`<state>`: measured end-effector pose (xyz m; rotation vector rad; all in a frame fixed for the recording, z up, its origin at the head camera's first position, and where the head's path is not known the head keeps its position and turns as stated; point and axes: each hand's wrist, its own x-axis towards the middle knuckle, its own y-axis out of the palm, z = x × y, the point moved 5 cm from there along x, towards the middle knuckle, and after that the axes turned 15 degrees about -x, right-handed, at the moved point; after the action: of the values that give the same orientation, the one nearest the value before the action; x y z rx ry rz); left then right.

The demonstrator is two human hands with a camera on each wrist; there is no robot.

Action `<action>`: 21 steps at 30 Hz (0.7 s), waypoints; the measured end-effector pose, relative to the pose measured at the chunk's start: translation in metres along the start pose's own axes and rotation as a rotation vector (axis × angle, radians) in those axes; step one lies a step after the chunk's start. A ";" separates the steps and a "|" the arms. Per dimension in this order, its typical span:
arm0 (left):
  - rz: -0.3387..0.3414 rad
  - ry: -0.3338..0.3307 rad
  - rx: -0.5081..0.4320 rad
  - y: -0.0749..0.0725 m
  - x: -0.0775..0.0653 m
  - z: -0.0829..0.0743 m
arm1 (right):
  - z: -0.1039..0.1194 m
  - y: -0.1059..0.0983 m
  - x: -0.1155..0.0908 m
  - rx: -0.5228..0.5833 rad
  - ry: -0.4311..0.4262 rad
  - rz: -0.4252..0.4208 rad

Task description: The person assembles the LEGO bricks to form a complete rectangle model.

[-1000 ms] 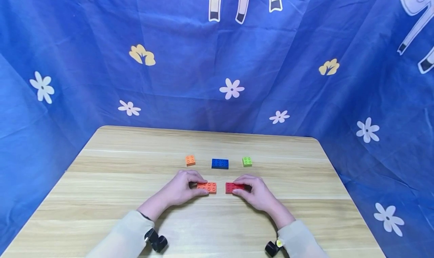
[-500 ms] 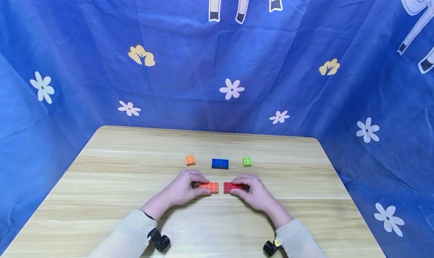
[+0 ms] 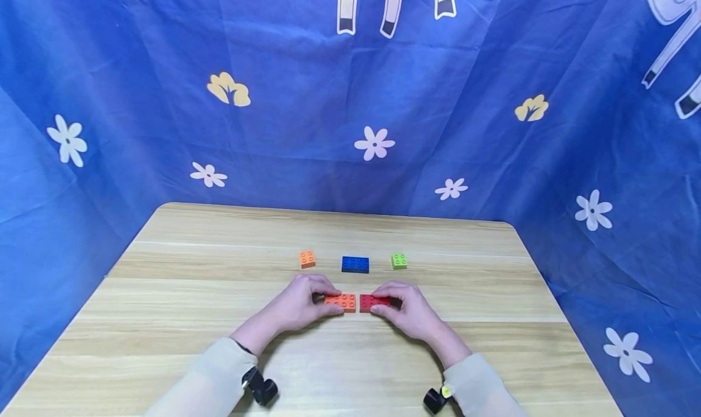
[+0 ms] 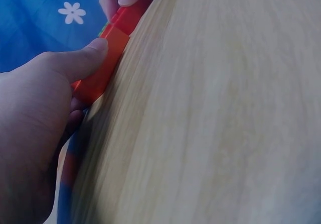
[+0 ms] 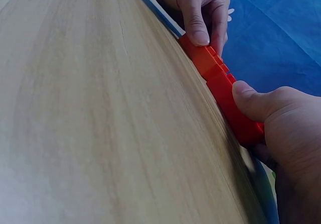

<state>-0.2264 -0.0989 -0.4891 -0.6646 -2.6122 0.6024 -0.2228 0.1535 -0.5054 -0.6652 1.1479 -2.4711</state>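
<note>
Between thumb and fingers, my left hand (image 3: pixel 300 302) pinches an orange eight-stud toy brick (image 3: pixel 348 302) by its long sides, near its left end. My right hand (image 3: pixel 412 310) pinches a red toy brick (image 3: pixel 366 303) the same way, its fingers covering part of the studs. Both bricks lie flat on the table, end to end in a line, with a slim gap between them in the head view. The left wrist view shows the left thumb against the orange brick (image 4: pixel 114 48); in the right wrist view the right thumb presses the red brick (image 5: pixel 225 96).
Behind the hands, a small orange brick (image 3: pixel 307 259), a blue eight-stud brick (image 3: pixel 355 264) and a small green brick (image 3: pixel 399 261) stand in a spaced row. The wooden table (image 3: pixel 350 362) ends at a blue patterned curtain (image 3: pixel 306 125).
My left hand has slid the orange brick to the right, and my right hand has slid the red brick slightly left. The gap between them has narrowed; the back row has stayed put.
</note>
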 end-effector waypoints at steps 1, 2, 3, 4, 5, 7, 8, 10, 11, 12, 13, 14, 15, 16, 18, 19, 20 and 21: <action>-0.002 0.003 0.005 0.000 0.000 0.000 | 0.000 0.001 0.000 -0.002 0.002 0.001; -0.004 0.003 0.009 0.000 0.000 -0.001 | -0.001 0.001 0.000 -0.004 0.001 0.000; -0.006 0.005 0.012 0.000 0.001 -0.001 | 0.000 0.001 0.001 -0.003 -0.002 -0.002; -0.007 0.006 0.015 0.001 0.001 -0.001 | 0.000 0.001 0.001 -0.001 -0.006 -0.004; -0.007 0.001 0.016 0.001 0.001 -0.001 | 0.001 0.002 0.001 -0.001 -0.009 -0.006; -0.007 0.000 0.015 0.002 0.001 -0.002 | 0.003 0.002 0.002 0.002 -0.015 -0.009; -0.006 0.000 0.012 0.002 0.001 -0.002 | 0.003 0.002 0.002 0.005 -0.018 -0.009; -0.006 0.002 0.008 0.002 0.002 -0.001 | 0.005 0.002 0.003 0.009 -0.018 -0.007; -0.008 0.004 0.006 0.002 0.002 -0.001 | 0.005 0.003 0.003 0.009 -0.017 -0.005; -0.009 0.004 0.004 0.003 0.002 -0.001 | 0.005 0.003 0.003 0.010 -0.015 -0.003; -0.011 0.003 0.003 0.003 0.002 -0.001 | 0.006 0.003 0.003 0.008 -0.013 -0.001; -0.014 0.002 0.002 0.003 0.002 0.000 | 0.006 0.003 0.004 0.007 -0.010 0.001; -0.016 0.000 0.003 0.003 0.001 0.000 | 0.006 0.003 0.004 0.006 -0.007 0.003; -0.019 -0.003 0.002 0.002 0.001 0.000 | 0.006 0.003 0.004 0.006 -0.003 0.005; -0.024 -0.008 -0.001 0.003 0.001 0.001 | 0.006 0.003 0.004 0.003 0.003 0.009; -0.026 -0.010 -0.003 0.003 0.001 0.001 | 0.006 0.003 0.004 0.001 0.004 0.009; -0.027 -0.013 -0.004 0.002 0.001 0.001 | 0.005 0.003 0.004 0.001 0.004 0.009; -0.029 -0.015 -0.005 0.003 0.001 0.002 | 0.005 0.003 0.004 0.001 0.003 0.009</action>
<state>-0.2269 -0.0969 -0.4915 -0.6249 -2.6336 0.5953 -0.2227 0.1465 -0.5038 -0.6545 1.1487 -2.4655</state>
